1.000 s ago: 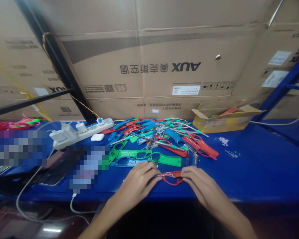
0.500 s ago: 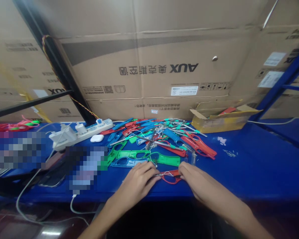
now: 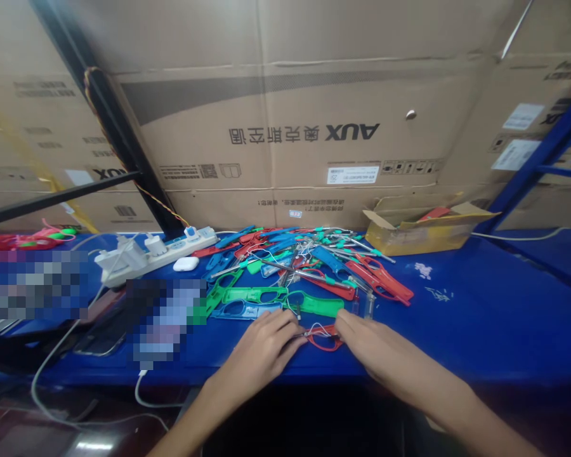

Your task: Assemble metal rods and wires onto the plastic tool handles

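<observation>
A red lighter casing [image 3: 327,344] with a looped trigger opening lies low over the front of the blue table. Thin white wire [image 3: 320,328] loops across it. My left hand [image 3: 271,339] is closed in a pinch at its left end, where a bit of metal shows between the fingers. My right hand [image 3: 361,336] grips the right end, its fingers hiding that part. Just behind my hands lie a green casing half [image 3: 316,304] and a blue casing half [image 3: 247,310]. Near my right hand rests a small clear piece [image 3: 369,306].
Behind is a heap of coloured casings and metal lighter tubes [image 3: 314,276]. A yellowish cardboard box [image 3: 413,236] stands at back right, small pale bits [image 3: 438,294] in front. To the left are a power strip [image 3: 171,249], a white earbud case [image 3: 186,264] and a phone [image 3: 107,324].
My right hand has slid slightly left along the red lighter casing, covering more of its right end. My left hand stays almost in place.
</observation>
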### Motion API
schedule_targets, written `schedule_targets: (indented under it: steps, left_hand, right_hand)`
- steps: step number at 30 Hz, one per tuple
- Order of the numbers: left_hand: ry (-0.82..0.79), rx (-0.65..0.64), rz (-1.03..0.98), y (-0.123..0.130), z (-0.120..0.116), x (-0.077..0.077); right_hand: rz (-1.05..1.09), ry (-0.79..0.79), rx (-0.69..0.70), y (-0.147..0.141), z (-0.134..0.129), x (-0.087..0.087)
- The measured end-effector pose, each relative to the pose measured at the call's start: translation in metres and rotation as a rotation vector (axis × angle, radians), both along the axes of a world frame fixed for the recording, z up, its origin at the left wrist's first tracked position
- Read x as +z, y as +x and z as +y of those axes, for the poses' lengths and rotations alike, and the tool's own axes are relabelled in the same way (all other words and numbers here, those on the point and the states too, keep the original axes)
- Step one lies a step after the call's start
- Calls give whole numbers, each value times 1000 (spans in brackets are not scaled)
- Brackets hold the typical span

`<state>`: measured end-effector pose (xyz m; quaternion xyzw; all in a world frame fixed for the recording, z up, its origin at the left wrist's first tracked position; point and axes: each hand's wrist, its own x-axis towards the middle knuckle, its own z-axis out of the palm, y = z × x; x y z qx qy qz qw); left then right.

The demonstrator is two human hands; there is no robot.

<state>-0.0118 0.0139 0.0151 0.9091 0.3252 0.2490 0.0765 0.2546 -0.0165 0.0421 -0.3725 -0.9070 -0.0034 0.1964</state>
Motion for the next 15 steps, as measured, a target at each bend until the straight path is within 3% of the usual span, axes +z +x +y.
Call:
schedule_targets:
  steps: [4,7,15]
  left_hand:
    - [-3,1,-10,0,0,-1]
    - [-2,12,1,0,0,-3]
    - [-86,1,8,8,-4,12]
  right_hand:
    - [111,-203,-113,3,-1,6]
    - [193,-292,-138,6,-1,0]
    - [482,-234,-84,7,-6,-35]
